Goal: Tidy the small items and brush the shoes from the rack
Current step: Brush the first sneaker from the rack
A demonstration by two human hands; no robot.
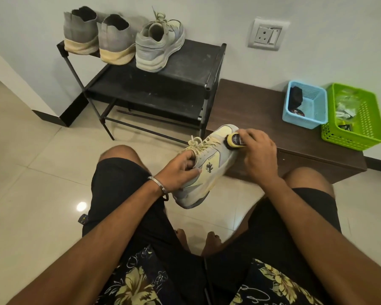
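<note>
A grey and pale-yellow sneaker (209, 170) is held in the air between my knees, toe pointing away. My left hand (180, 170) grips it at the collar, fingers curled into the opening beside the laces. My right hand (259, 155) grips a small shoe brush (234, 140) with a yellow end, pressed on the sneaker's toe area. Its matching sneaker (157, 48) stands on the top shelf of the black shoe rack (191, 69), heel toward me. Two grey high-top shoes (97, 38) stand left of it.
A low dark wooden bench (251, 106) sits right of the rack. On it stand a blue basket (306, 106) with a dark item and a green basket (356, 119) with small packets. A wall socket (267, 34) is above. Tiled floor lies to the left.
</note>
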